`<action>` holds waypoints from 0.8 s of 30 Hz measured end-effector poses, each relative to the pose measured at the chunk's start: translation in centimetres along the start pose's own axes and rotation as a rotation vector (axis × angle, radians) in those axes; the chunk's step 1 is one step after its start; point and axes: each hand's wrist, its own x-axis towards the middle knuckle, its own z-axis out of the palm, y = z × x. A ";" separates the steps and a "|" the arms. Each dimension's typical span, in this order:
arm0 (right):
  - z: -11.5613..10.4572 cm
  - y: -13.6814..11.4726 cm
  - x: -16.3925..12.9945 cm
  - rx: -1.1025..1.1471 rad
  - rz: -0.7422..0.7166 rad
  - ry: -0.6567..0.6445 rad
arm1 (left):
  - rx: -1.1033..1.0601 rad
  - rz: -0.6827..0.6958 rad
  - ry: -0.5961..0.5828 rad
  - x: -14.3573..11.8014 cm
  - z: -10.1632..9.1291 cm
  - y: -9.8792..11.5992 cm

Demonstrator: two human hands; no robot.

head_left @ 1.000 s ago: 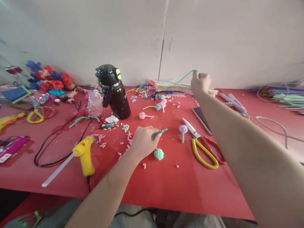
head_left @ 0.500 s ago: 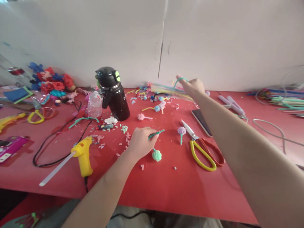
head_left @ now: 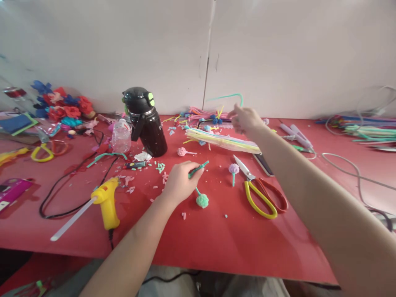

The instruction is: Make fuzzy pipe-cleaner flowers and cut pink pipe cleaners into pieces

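My left hand [head_left: 182,179] is closed around a short twisted green pipe cleaner [head_left: 199,169], its tip poking out past the fingers. Just below lies a mint-green pom-pom ball on a stem [head_left: 202,200]. Out over the back of the table, my right hand [head_left: 246,119] is closed, with a long teal pipe cleaner [head_left: 230,96] curving up and left from it. Beneath that hand, a bundle of pastel pipe cleaners [head_left: 221,141] rests on the table, partly over a dark phone [head_left: 264,165]. A lilac ball on a green stem [head_left: 234,169] lies beside the scissors [head_left: 260,196].
A yellow glue gun [head_left: 108,202] with its cord lies at left, near a black flask [head_left: 147,123] and a clear plastic bottle [head_left: 121,136]. Cut pipe-cleaner bits [head_left: 160,167] are scattered about. A lilac tool [head_left: 298,137] and more pipe cleaners [head_left: 361,131] lie at right.
The pastel bundle, blurred near my right hand before, now lies on the table in front of it. The teal pipe cleaner now stretches out leftward. My left hand has hardly moved.
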 end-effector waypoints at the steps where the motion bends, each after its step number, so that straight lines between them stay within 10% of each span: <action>1: 0.4 -0.3 -1.9 0.073 0.062 -0.094 | -0.042 0.010 0.025 0.0 0.0 0.0; 10: 0.7 -0.7 -15.3 0.406 0.112 -0.257 | -0.157 0.230 0.223 0.0 0.0 0.2; 21: -1.0 0.8 -17.3 0.534 0.032 -0.509 | -0.302 0.256 -0.290 2.5 -1.3 5.1; 24: -1.5 0.5 -17.0 0.426 0.004 -0.350 | -0.266 0.216 -0.209 3.3 -0.8 4.2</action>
